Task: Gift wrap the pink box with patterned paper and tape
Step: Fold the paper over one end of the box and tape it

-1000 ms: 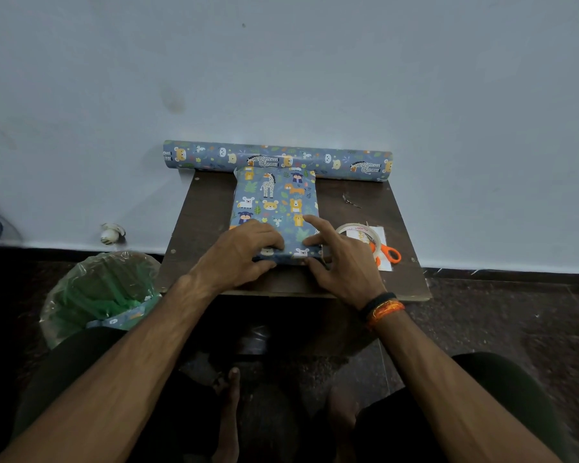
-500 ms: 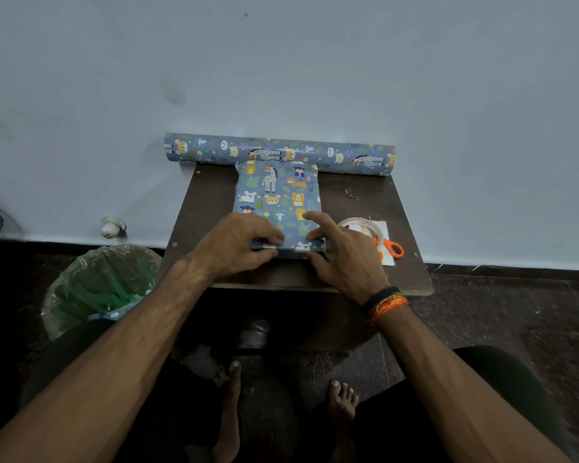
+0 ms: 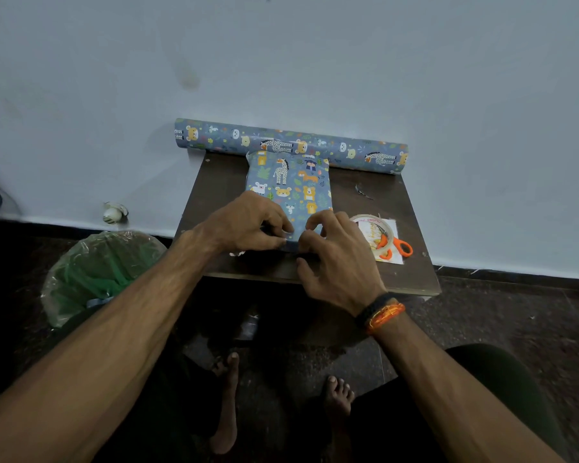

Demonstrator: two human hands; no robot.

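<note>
Pinching the near end of the wrapped box [image 3: 290,185], the left hand [image 3: 248,223] and right hand [image 3: 335,259] curl their fingers round the paper flap there, probably to crease it flat for taping, though the fold itself is hidden. It lies mid-table [image 3: 221,182], touching the paper roll [image 3: 291,145] behind; tape [image 3: 370,225] and scissors [image 3: 396,247] wait just right, unobstructed

Dim, bluish light is falling evenly over the scene, leaving the wall [image 3: 315,61] pale grey and the floor [image 3: 515,329] sinking into near-black. The wide lens is bowing the edges and stretching the forearms. Soft shadow is pooling under the table [image 3: 365,282], and fine detail is smearing slightly everywhere.
</note>
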